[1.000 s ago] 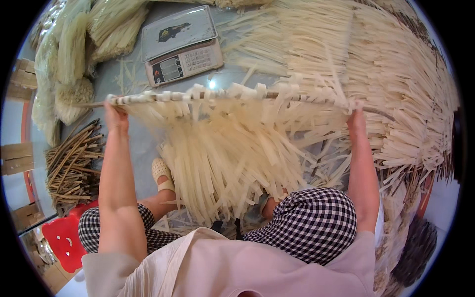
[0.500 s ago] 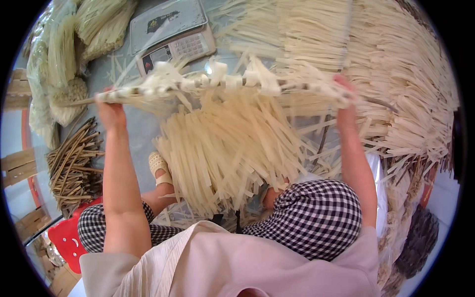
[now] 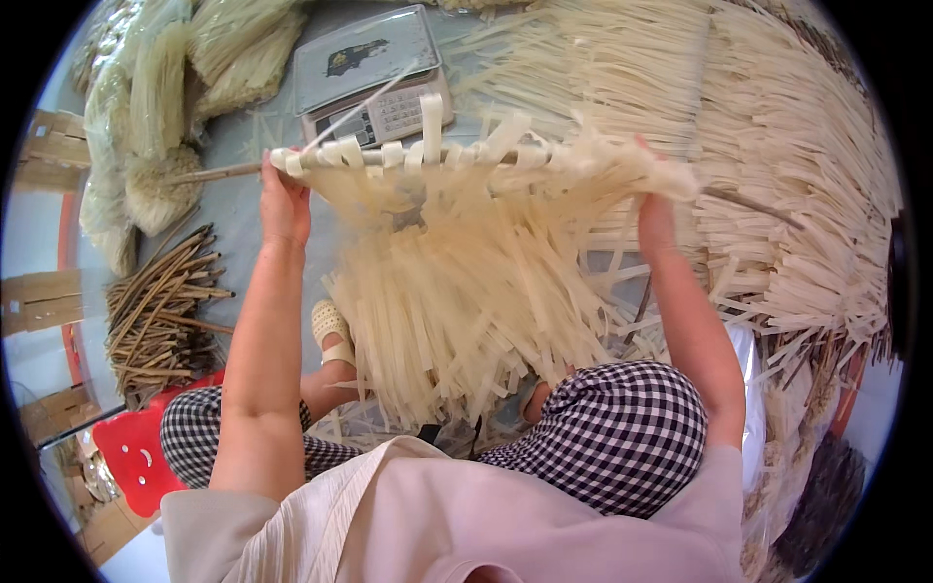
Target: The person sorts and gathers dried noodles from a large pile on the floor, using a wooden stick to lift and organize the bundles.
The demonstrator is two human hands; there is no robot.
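A thin wooden stick (image 3: 219, 174) lies crosswise in front of me, with flat, pale dried noodles (image 3: 389, 155) looped over it. My left hand (image 3: 285, 206) is closed around the stick at the left end of the loops. At the other end my right hand (image 3: 656, 225) grips stick and noodles together; its fingers are partly hidden and blurred. Below the stick, a thick heap of cut flat noodles (image 3: 466, 311) lies between my feet. Whether the hanging strands touch that heap I cannot tell.
A scale (image 3: 374, 73) stands beyond the stick. Bare sticks (image 3: 160, 311) are piled at left, below bagged noodles (image 3: 155, 107). Rows of noodles (image 3: 777, 175) cover the right side. A red stool (image 3: 136, 462) is beside my left knee.
My hands have come closer together along the stick, and the noodle loops between them are more bunched, especially near my right hand. Both hands still hold on. The view has shifted slightly.
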